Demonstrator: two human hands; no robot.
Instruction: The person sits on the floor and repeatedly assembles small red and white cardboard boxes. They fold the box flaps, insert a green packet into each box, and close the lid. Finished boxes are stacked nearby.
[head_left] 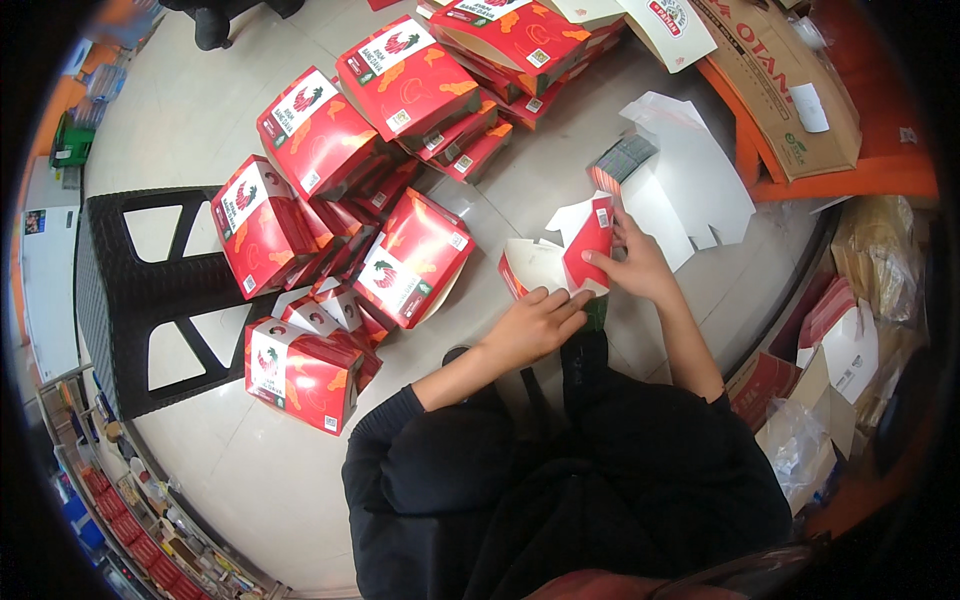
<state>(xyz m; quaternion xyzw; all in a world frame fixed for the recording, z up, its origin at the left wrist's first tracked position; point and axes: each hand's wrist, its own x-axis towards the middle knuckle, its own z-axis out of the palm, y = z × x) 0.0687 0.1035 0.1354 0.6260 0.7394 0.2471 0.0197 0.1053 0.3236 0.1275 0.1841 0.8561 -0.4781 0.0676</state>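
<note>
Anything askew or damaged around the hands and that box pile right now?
No damage shows. The finished red boxes lie in a loose, tumbled heap, tilted against each other. The box between the left hand and right hand is only half folded.

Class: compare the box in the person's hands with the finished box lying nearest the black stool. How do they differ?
The held box is half-folded, its white inside showing; the finished box is closed, all red and white outside. The held box is gripped by the left hand and right hand; the finished box lies untouched on the floor. Both are red cardboard.

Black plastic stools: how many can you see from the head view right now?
1. The black plastic stool stands on the floor at the left, beside the pile of folded red boxes. Others may be hidden outside the view.
</note>
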